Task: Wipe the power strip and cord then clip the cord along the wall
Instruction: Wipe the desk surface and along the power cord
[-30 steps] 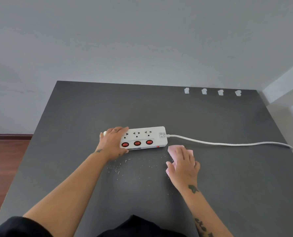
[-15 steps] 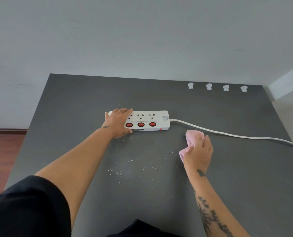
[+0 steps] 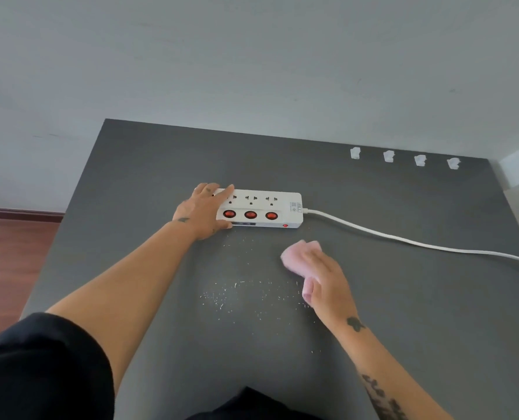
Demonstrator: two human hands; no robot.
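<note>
A white power strip (image 3: 270, 207) with three red switches lies on the dark grey table (image 3: 130, 183). My left hand (image 3: 202, 212) grips its left end, fingers over the top. Its white cord (image 3: 403, 239) runs right across the table to the right edge. My right hand (image 3: 324, 277) presses a folded pink cloth (image 3: 297, 257) on the table, just in front of the strip's right end and apart from it. Several white cord clips (image 3: 403, 159) stand in a row at the table's far edge by the wall.
White crumbs (image 3: 240, 295) are scattered on the table in front of the strip. A pale wall (image 3: 252, 71) rises behind the table. Wooden floor (image 3: 12, 247) shows past the left edge.
My right hand with the pink cloth has slid left and nearer, away from the cord. My left hand keeps its hold on the strip.
</note>
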